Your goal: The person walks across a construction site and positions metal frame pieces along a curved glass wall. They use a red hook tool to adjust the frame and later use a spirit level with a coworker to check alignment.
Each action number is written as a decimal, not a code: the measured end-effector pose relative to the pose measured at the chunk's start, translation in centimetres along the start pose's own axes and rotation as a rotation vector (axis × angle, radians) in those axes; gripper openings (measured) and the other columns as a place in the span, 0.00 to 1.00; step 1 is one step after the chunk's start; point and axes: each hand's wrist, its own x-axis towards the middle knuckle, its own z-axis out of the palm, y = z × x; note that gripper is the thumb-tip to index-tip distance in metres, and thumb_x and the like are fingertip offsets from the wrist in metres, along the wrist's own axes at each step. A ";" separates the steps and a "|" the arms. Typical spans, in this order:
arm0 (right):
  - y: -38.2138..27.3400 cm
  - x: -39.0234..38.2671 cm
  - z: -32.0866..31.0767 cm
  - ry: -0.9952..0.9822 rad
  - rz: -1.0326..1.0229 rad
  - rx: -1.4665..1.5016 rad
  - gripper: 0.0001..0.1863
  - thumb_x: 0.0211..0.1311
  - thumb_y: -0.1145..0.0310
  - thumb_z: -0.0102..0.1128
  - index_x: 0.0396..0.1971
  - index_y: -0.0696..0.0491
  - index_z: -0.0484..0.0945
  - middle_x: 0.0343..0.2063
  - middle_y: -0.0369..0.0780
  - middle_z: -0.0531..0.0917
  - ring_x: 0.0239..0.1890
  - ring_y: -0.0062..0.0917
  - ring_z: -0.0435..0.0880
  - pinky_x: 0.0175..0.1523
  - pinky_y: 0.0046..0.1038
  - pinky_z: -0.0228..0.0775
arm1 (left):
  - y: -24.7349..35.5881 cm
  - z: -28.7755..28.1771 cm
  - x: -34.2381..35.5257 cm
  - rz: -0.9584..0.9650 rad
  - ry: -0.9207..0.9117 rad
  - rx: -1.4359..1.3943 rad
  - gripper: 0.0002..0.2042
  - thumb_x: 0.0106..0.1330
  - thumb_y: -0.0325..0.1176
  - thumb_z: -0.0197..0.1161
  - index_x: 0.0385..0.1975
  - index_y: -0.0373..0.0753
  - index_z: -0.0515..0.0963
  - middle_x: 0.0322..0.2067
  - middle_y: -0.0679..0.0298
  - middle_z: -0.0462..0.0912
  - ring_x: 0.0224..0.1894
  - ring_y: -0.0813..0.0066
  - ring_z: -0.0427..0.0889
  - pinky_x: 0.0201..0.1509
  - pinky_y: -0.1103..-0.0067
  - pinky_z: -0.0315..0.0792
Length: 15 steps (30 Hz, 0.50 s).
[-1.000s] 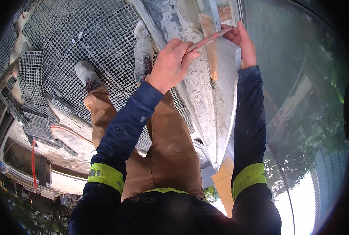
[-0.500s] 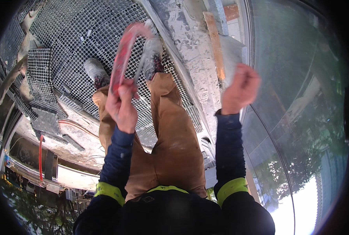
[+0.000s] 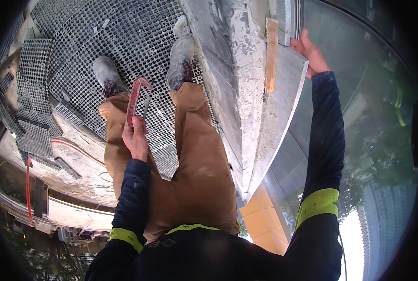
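Note:
My left hand [image 3: 135, 138] is closed round the lower part of a red, flat bar with a hooked top, which looks like a pry bar [image 3: 134, 98]. A thin grey strip [image 3: 146, 108] shows beside the bar, just above my fingers; whether it belongs to the bar I cannot tell. With my arm stretched out to the far right, my right hand [image 3: 313, 58] is at the outer corner of a grey panel [image 3: 286, 96]. Its fingers bend over the panel's edge, and part of the hand is hidden by that corner. A wooden strip [image 3: 271, 56] lies on the panel.
Perforated black matting [image 3: 138, 37] lies under my shoes, with loose mat pieces [image 3: 33, 84] at the left. A rough, mortar-streaked ledge [image 3: 239, 61] runs beside my right leg. Beyond it stands dark reflecting glass [image 3: 363, 98]. Red hose [image 3: 29, 187] hangs at lower left.
My right hand has moved up and outward, onto the panel's edge. The pry bar in my left hand has come lower and nearer. The ledge and panel now fill more of the view.

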 end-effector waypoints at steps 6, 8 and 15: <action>0.5 -0.2 -0.2 0.083 0.091 0.033 0.43 0.48 0.37 0.33 0.47 0.66 0.56 0.45 0.45 0.67 0.47 0.25 0.66 0.51 0.23 0.56 | 0.5 -1.0 0.3 -0.005 0.020 -0.040 0.15 0.58 0.43 0.47 0.25 0.34 0.70 0.17 0.68 0.69 0.15 0.87 0.64 0.18 0.90 0.59; 0.4 -0.3 0.0 0.067 0.101 0.063 0.43 0.48 0.37 0.33 0.48 0.66 0.56 0.45 0.45 0.66 0.47 0.25 0.65 0.52 0.23 0.55 | 0.6 -1.3 0.4 -0.029 0.021 -0.047 0.16 0.58 0.43 0.47 0.25 0.34 0.70 0.17 0.68 0.69 0.15 0.87 0.64 0.18 0.90 0.59; -1.0 -3.3 2.6 0.420 -0.039 -0.387 0.33 0.52 0.45 0.36 0.41 0.62 0.66 0.38 0.46 0.72 0.42 0.27 0.69 0.47 0.27 0.58 | 0.6 -1.6 0.5 -0.040 0.024 -0.052 0.15 0.59 0.43 0.46 0.25 0.35 0.70 0.17 0.70 0.68 0.17 0.87 0.63 0.19 0.90 0.58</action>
